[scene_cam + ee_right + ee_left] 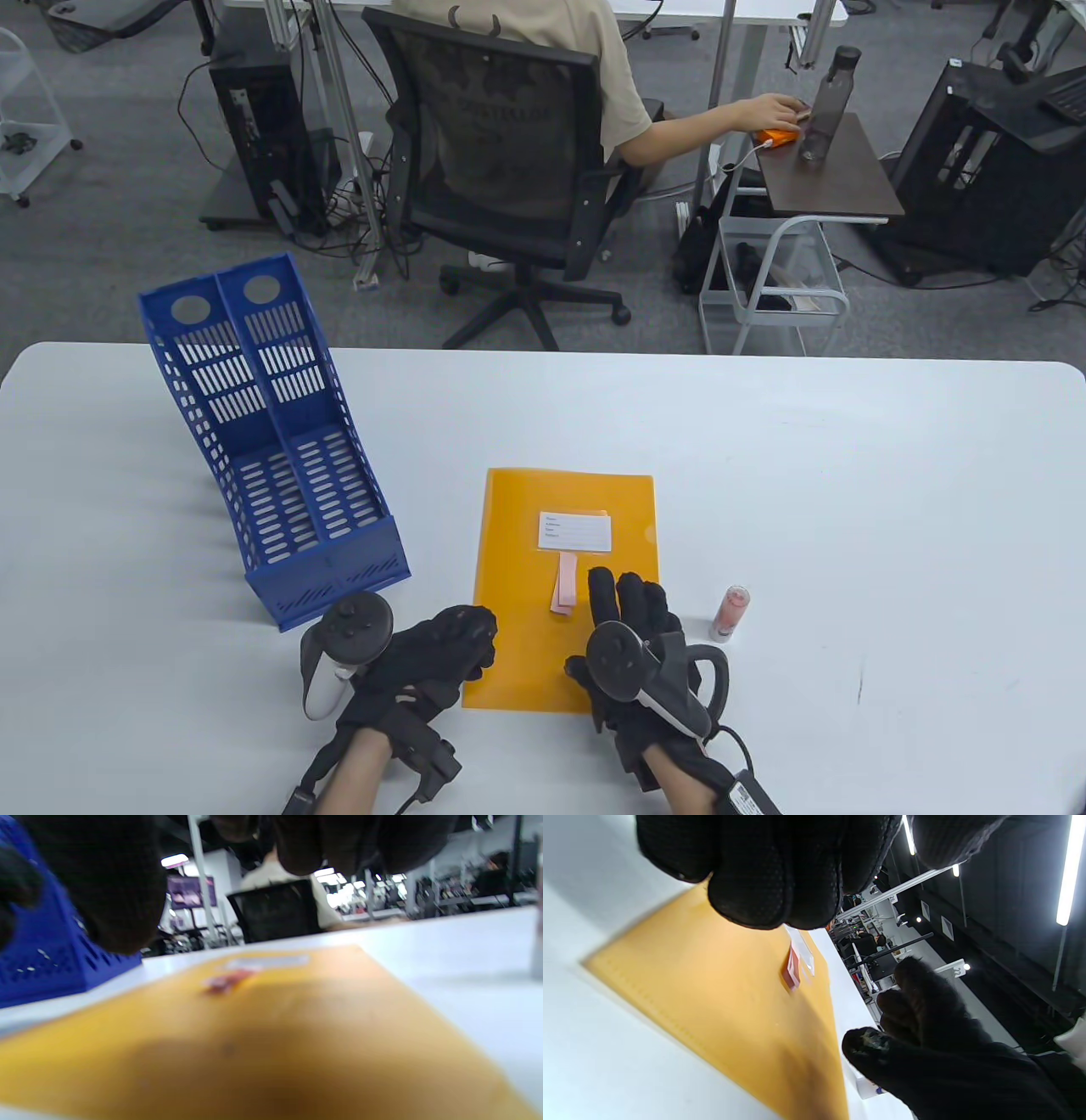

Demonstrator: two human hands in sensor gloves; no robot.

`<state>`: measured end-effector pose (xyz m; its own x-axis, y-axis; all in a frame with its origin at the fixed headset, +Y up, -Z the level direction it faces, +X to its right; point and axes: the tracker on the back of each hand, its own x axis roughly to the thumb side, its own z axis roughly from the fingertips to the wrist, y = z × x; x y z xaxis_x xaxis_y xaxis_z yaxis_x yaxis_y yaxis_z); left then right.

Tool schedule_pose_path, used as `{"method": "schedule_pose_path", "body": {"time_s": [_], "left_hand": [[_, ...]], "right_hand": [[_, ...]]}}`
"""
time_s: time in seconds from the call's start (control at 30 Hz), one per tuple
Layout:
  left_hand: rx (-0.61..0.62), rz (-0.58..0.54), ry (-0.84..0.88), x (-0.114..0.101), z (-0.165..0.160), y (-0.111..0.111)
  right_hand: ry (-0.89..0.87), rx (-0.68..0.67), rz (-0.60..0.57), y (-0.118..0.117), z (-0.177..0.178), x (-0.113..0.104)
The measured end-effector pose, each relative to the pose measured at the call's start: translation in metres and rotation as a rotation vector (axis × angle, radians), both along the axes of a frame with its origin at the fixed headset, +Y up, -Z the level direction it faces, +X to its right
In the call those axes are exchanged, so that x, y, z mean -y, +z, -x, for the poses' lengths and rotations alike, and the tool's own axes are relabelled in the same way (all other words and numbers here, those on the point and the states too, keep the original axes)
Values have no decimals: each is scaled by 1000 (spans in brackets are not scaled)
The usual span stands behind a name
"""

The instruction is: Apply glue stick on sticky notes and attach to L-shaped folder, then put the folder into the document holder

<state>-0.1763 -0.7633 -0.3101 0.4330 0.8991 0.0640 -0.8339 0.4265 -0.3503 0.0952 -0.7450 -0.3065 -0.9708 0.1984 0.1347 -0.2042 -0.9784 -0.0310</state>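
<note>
An orange L-shaped folder [526,594] lies flat on the white table, with a white label [575,531] and pink sticky notes [564,583] on it. My left hand [471,638] sits at the folder's lower left edge with its fingers loosely curled and nothing in them; in the left wrist view they hang just above the folder [712,997]. My right hand [626,598] lies over the folder's lower right part, fingers straight, just right of the notes. A glue stick [730,613] stands on the table to the right. The blue document holder [280,450] stands to the left.
The table's [848,509] far edge runs behind the holder. Beyond it a person sits in a black office chair [501,161], with a small side table [827,170] carrying a bottle. In the right wrist view the holder [46,959] is close on the left.
</note>
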Motion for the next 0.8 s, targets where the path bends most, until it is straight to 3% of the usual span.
{"method": "schedule_pose_path", "body": {"time_s": [0.17, 0.33, 0.4, 0.5, 0.63, 0.8], "left_hand": [[-36, 72, -110, 3, -1, -2], [-183, 27, -634, -5, -15, -7], [-197, 57, -739, -6, -22, -12], [-208, 90, -810, -8, -32, -23], [-182, 219, -903, -4, -43, -39], [-251, 206, -980, -6, -53, -54]], "right_hand": [[-35, 33, 106, -9, -2, 11], [-46, 32, 109, -11, -1, 13], [-43, 28, 127, -11, -2, 15], [-62, 16, 204, -13, -4, 22], [-76, -2, 236, -13, -4, 24], [-67, 3, 261, -14, -2, 25]]}}
